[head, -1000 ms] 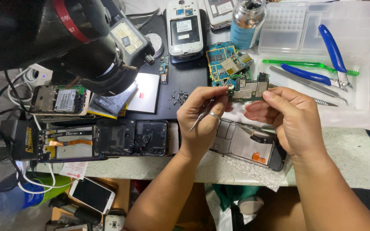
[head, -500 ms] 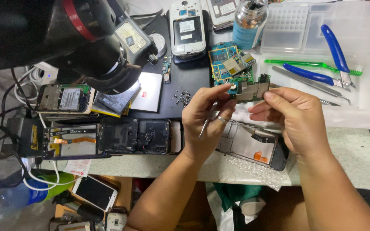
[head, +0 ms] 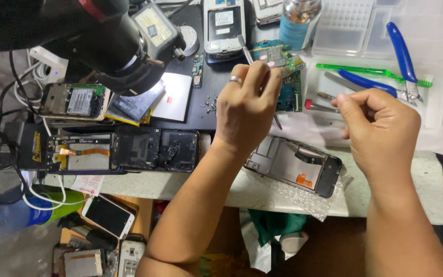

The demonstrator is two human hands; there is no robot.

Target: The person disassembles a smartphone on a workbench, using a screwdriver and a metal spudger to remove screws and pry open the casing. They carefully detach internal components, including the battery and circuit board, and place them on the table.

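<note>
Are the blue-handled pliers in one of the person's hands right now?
No, the blue-handled pliers lie on the white tray, while the right hand is a closed fist below them and the left hand holds tweezers.

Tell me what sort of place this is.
Most likely a phone repair bench: opened phones lie along the table edge, bare circuit boards sit by the left hand, and blue-handled pliers rest in a clear tray.

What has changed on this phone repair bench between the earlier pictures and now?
The left hand, gripping tweezers, moved away from the right hand, toward the circuit board lying on the bench. The small board they held together is no longer visible. The opened phone frame stayed put.
</note>
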